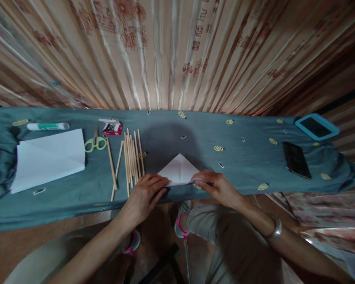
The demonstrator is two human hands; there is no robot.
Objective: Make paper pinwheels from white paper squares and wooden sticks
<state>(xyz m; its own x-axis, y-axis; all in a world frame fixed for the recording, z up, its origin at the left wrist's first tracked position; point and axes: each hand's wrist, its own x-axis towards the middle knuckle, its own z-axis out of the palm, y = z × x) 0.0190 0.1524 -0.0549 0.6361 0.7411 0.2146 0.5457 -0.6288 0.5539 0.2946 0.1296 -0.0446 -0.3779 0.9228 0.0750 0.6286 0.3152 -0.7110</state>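
A sheet of white paper (179,169), folded into a triangle with its point away from me, lies near the table's front edge. My left hand (146,193) grips its left corner, the fingers laid over the paper and the thumb below them. At the right corner, my right hand (214,183) pinches the paper between thumb and fingers. A faint crease runs down the middle of the triangle. Just left of my left hand lie several thin wooden sticks (132,157), most of them side by side.
Farther left are green-handled scissors (95,142), a small red box (112,127) with its lid up, a white and green tube (48,126) and a stack of white paper (49,157). On the right lie a dark phone (296,159) and a blue-framed tablet (317,126). A curtain (171,59) hangs behind.
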